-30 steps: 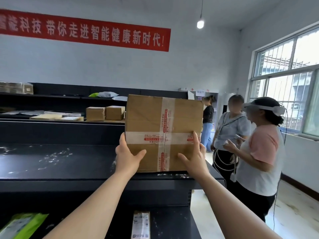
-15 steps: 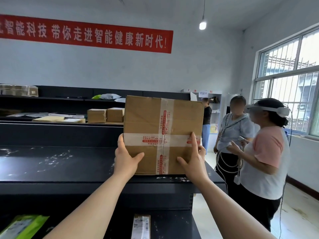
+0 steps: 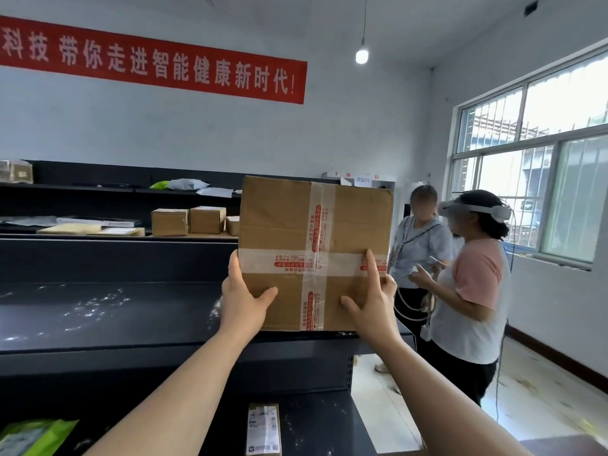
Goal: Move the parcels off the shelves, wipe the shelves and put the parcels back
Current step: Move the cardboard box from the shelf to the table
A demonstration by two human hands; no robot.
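Note:
A large brown cardboard parcel (image 3: 279, 232), crossed with clear tape printed in red, stands on edge at the right end of the dark top shelf (image 3: 108, 317). My left hand (image 3: 243, 297) grips its lower left side, thumb across the front. On the lower right side is my right hand (image 3: 371, 301), with the forefinger pointing up along the tape. The parcel's bottom edge sits at the shelf surface; whether it rests there I cannot tell. The shelf top shows pale dusty streaks.
On the lower shelf lie a small labelled parcel (image 3: 263, 429) and a green bag (image 3: 33, 436). A far shelf holds small boxes (image 3: 187, 220) and flat mailers. Two people (image 3: 467, 291) stand close by on the right, near the window.
The view has shifted slightly to the right and the parcel sits a little lower in the frame. Both hands keep the same hold on it.

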